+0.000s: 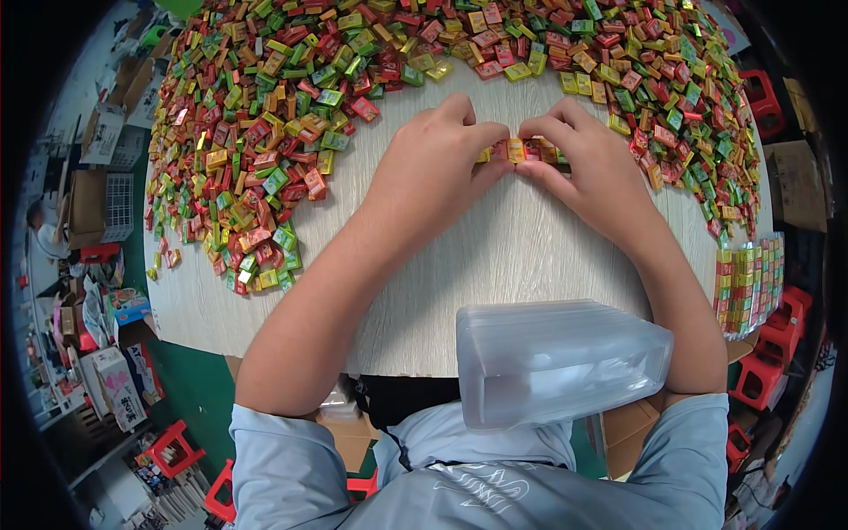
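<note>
Between my two hands, on the pale wood-grain table (495,256), lies a short row of small red, yellow and green boxes (517,150). My left hand (433,159) is closed on the row's left end with thumb and fingers. At its right end, my right hand (590,163) pinches it the same way. Fingers cover part of the row. A large heap of similar small shiny boxes (265,115) curves around the far side and both flanks of the table. Close to my body, beside my right forearm, is a stack of clear plastic trays (565,358).
Filled clear packs of small boxes (751,283) stand at the table's right edge. Red stools (764,375) and cardboard cartons (799,181) are beyond it. Leftward, shelving and cartons (110,389) line the green floor (199,397), and another person (49,234) is visible.
</note>
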A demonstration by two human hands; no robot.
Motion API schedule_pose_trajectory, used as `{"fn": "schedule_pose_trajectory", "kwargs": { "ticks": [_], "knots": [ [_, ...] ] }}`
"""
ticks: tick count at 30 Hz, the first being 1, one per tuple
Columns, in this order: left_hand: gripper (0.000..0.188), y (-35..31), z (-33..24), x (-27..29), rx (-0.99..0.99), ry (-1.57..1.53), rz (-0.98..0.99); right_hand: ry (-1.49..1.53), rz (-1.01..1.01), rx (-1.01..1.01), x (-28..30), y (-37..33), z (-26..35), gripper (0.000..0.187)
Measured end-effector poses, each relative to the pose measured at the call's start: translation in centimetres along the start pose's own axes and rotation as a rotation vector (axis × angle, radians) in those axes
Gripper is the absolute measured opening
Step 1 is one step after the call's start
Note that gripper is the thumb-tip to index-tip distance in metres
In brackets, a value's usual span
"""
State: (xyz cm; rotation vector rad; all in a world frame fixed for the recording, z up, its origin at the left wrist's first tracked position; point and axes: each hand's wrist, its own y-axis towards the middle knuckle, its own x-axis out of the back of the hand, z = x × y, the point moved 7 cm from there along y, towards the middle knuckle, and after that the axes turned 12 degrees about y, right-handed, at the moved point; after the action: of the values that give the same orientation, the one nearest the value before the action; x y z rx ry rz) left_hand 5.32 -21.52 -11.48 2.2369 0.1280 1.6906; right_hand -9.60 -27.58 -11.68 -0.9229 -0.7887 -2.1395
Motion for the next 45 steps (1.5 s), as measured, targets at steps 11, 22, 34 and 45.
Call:
{"fn": "schedule_pose_trajectory", "kwargs": {
  "ticks": [11, 22, 34, 45],
  "knots": [
    [0.029, -0.6, -1.1, 1.6, -0.009, 0.058, -0.027, 0.065, -0.055, 0.006, 0.9, -1.0, 1.1, 0.033],
    [0.031, -1.1, -7.3, 13.3, -0.066, 0.138, -0.232, -0.029, -0.171, 0.155, 9.9, -2.2, 10.0, 0.038],
    [0.036, -6.9, -12.7, 14.8, -0.080, 0.005, -0.102, 0.102, -0.130, 0.022, 10.3, -10.2, 14.7, 0.041],
    [0.052, -10.7, -12.9, 12.7, -0.036, 0.089, -0.135, 0.253, -0.230, -0.019, 9.0, -12.6, 13.2, 0.040]
  ]
}}
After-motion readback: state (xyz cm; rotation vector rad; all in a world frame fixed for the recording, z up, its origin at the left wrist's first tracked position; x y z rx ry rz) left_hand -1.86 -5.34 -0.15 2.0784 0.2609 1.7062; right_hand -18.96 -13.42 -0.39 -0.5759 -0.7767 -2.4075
